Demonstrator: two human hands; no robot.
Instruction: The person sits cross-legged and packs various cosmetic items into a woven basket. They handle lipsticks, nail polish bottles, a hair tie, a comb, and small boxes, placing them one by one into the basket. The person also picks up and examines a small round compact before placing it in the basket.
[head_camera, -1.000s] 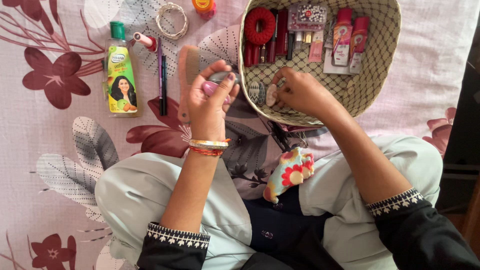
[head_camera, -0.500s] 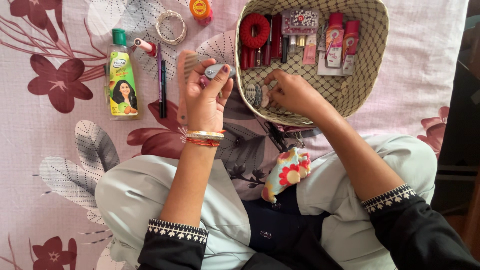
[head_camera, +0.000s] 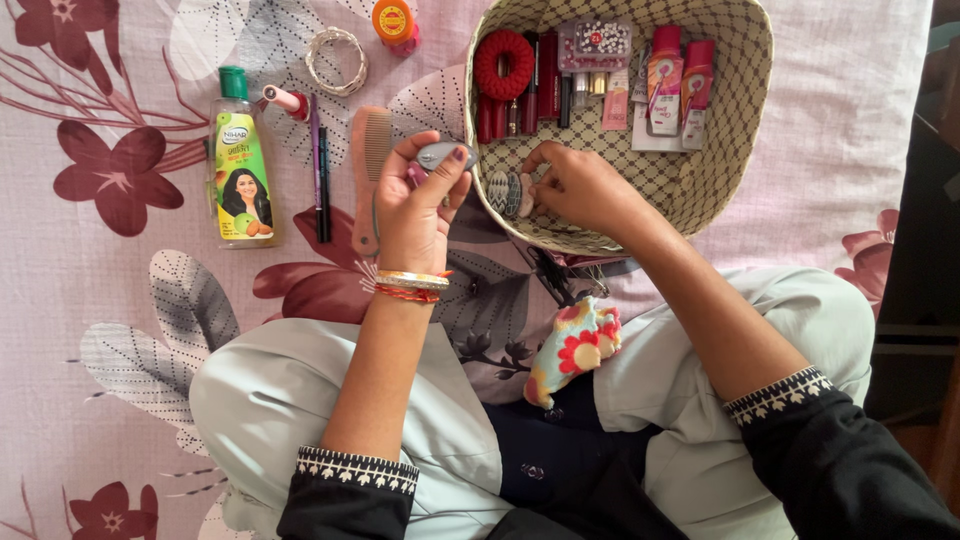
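Small oval clips (head_camera: 512, 193): that's what your right hand (head_camera: 585, 188) is on, inside the woven basket (head_camera: 745, 110) at its near-left wall. Fingers are pinched together on a pale oval piece (head_camera: 527, 194) that touches two patterned ones standing on edge beside it. I count three ovals in that row; anything behind your hand is hidden.

Your left hand (head_camera: 412, 215) is held up just left of the basket rim, thumb and fingers clamped on a small grey oval case (head_camera: 441, 155); something pink shows under it, can't tell what.

Handling, my read: the ovals look light, rigid and smooth, so likely slippery. Take them by the thin edges, thumb against forefinger, not by the flat faces. They stand on edge, so a nudge could tip the row.

Counts elsewhere:
- Basket far side: one red scrunchie (head_camera: 503, 62), two red-capped tubes (head_camera: 680, 80), one clear box of beads (head_camera: 596, 40), several lipsticks and sticks, too crowded to count.
- Bedsheet (head_camera: 110, 290): one green-capped oil bottle (head_camera: 240, 170), one pink comb (head_camera: 368, 175), two dark pencils (head_camera: 321, 170), one bangle set (head_camera: 337, 60), one orange-lidded pot (head_camera: 394, 20).
- One floral pouch (head_camera: 578, 348) in your lap.
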